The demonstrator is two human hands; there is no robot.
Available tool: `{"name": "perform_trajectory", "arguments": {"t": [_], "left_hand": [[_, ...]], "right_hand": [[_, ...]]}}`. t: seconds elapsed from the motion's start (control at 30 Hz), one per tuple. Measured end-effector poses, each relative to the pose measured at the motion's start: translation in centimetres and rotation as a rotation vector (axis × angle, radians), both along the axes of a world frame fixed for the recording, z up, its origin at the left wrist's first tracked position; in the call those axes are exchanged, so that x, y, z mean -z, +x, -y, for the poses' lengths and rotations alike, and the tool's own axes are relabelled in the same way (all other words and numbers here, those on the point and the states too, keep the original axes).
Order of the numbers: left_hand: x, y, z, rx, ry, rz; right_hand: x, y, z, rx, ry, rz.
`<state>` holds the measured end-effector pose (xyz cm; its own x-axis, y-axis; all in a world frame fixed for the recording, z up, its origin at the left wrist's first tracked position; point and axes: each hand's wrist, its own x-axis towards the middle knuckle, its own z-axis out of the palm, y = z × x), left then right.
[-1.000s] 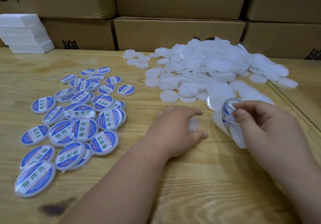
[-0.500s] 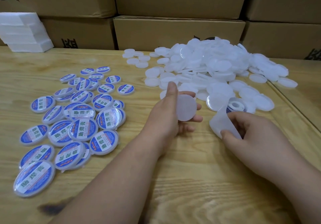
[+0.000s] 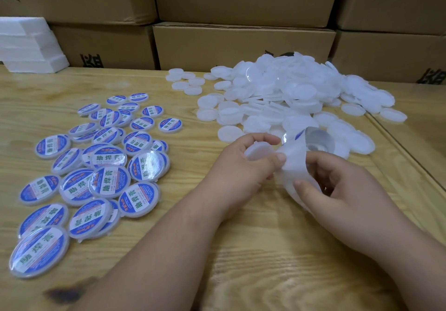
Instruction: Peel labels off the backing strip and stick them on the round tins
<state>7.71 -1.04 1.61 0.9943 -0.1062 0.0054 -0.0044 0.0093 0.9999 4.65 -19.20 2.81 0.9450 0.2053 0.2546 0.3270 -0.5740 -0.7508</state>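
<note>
Blank tin within left fingers; backing strip under right thumb.

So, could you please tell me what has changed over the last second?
The left hand picked a plain tin off the table and brought it right, up to the backing strip, which it now pinches too. The right hand kept holding the strip. The labelled tins and the plain pile stayed put.

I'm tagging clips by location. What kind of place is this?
Probably a packing or warehouse workroom: stacked cardboard cartons line the back, and a wooden worktable holds a heap of blank white tins beside many labelled tins.
</note>
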Motion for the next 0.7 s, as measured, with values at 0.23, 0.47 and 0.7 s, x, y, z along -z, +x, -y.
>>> {"name": "perform_trajectory", "arguments": {"t": [0.23,0.47,0.7], "left_hand": [[-0.3,-0.6,0.0,0.147,0.104,0.065],[-0.3,-0.8,-0.3,0.247,0.301,0.118],[0.1,-0.4,0.4,-0.059,0.223,0.17]], "right_hand": [[-0.3,0.0,0.0,0.16,0.186,-0.005],[0.3,0.6,0.3,0.252,0.281,0.013],[0.8,0.9,0.4,0.209,0.219,0.028]]}}
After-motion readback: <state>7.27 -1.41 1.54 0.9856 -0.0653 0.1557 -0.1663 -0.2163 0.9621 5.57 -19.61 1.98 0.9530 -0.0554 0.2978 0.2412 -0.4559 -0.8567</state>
